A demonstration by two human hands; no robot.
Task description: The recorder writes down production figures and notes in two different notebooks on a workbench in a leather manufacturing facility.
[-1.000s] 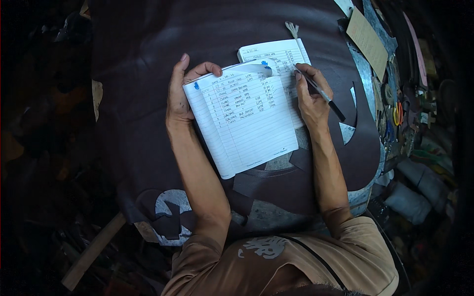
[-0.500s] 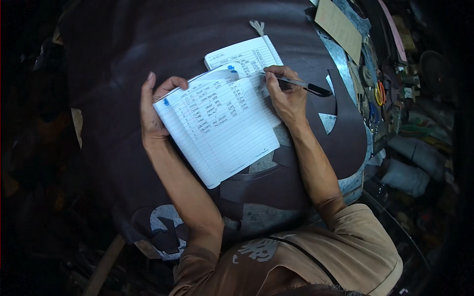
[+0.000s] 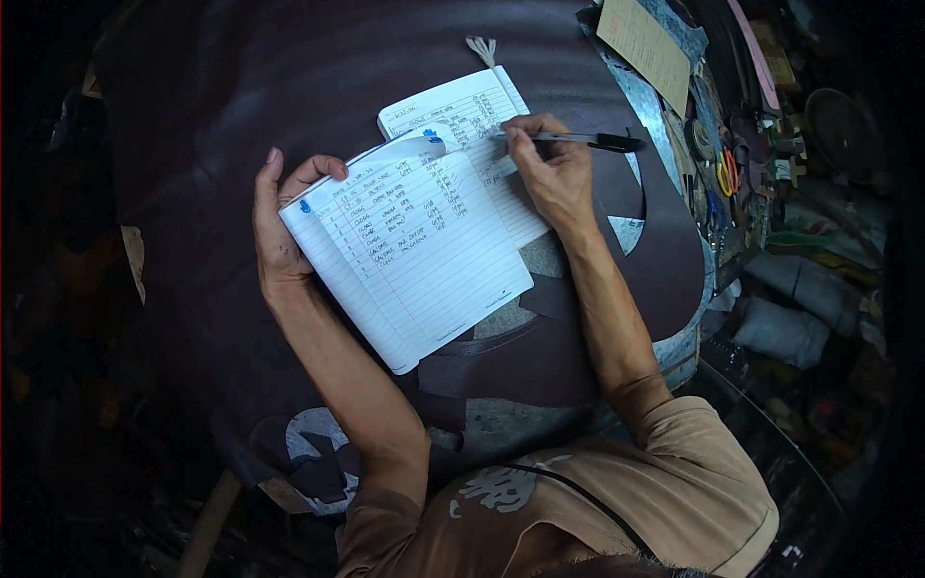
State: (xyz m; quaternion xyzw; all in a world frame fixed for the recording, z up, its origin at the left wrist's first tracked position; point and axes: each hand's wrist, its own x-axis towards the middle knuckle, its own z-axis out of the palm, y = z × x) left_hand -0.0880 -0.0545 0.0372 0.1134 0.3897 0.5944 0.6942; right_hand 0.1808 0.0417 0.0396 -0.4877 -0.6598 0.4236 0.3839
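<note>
While the left hand (image 3: 281, 226) clasps curling, ruled pages (image 3: 414, 270), the right (image 3: 557, 181) pinches a pen (image 3: 615, 143).

The notebook in my left hand (image 3: 289, 222) is matt ruled paper (image 3: 414, 260). The pen (image 3: 590, 140) in my right hand (image 3: 551, 173) looks like plastic, glossy at its black end. Beyond that hand lies a stringy cloth-like tassel (image 3: 482, 50); further right, matt card (image 3: 644, 50). Around both hands spreads smooth, leather-like sheeting (image 3: 222, 106) with a dull sheen.
</note>
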